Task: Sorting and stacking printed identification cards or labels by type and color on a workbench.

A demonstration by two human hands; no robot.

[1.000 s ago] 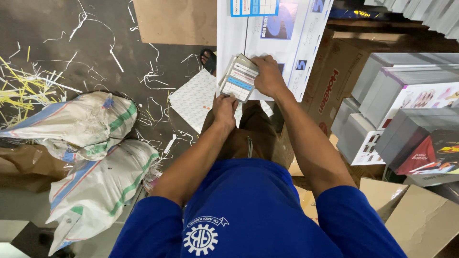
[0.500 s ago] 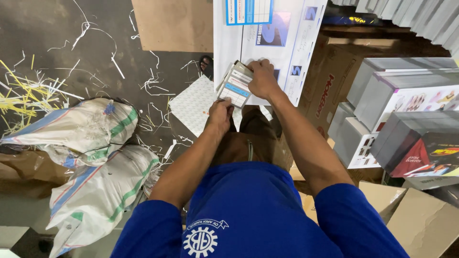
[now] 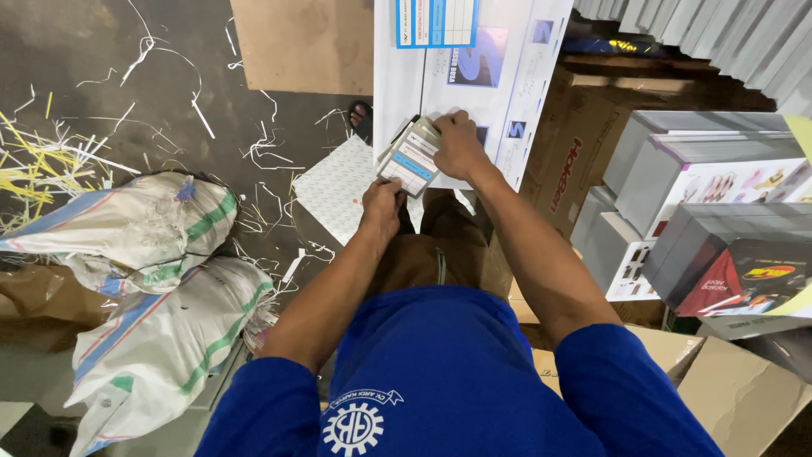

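White and pale blue cards make up the small stack (image 3: 410,159) that both hands grip in the head view. The left hand (image 3: 383,206) is closed on the stack's near bottom corner; the right hand (image 3: 458,144) is closed over its far top edge, knuckles up. The stack sits tilted, held just above a large white printed sheet (image 3: 507,68) that lies over a brown carton (image 3: 565,161). A white dotted sheet (image 3: 338,186) lies on the dark floor (image 3: 101,51) just left of the hands, among paper shreds (image 3: 34,161). Woven sacks (image 3: 144,288) sit at lower left, and grey boxes (image 3: 710,195) are stacked at right.

As far as it shows, the cards are gathered and squared into one bundle but not set down anywhere; no finished pile can be made out.

Against the frame half a second back, both hands keep the same grip and the stack has barely shifted.
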